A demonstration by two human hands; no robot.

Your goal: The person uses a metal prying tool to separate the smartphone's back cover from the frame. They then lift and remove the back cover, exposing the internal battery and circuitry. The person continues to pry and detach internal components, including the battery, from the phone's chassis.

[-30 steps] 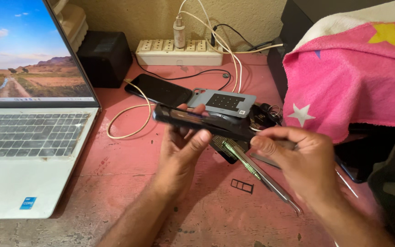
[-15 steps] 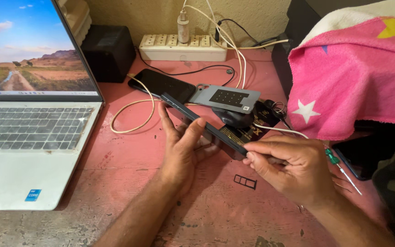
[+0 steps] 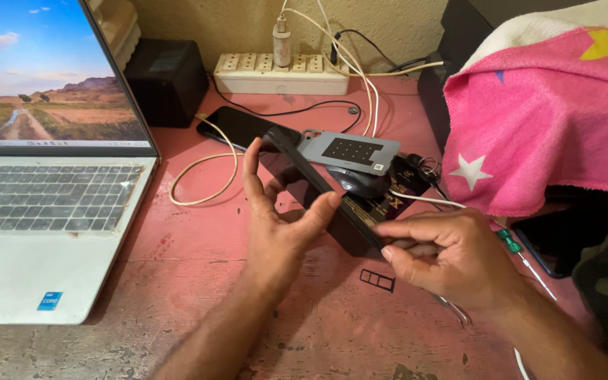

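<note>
Black phone [image 3: 318,193] (edge-up) between both hands, left hand [image 3: 279,225] and right hand [image 3: 452,257].

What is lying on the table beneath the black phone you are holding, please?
Below the black phone a small black card tray lies on the pink table. A black mouse shows behind; anything directly underneath is hidden.

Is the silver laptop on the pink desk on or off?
On: the open silver laptop shows a bright landscape picture on its lit screen.
</note>
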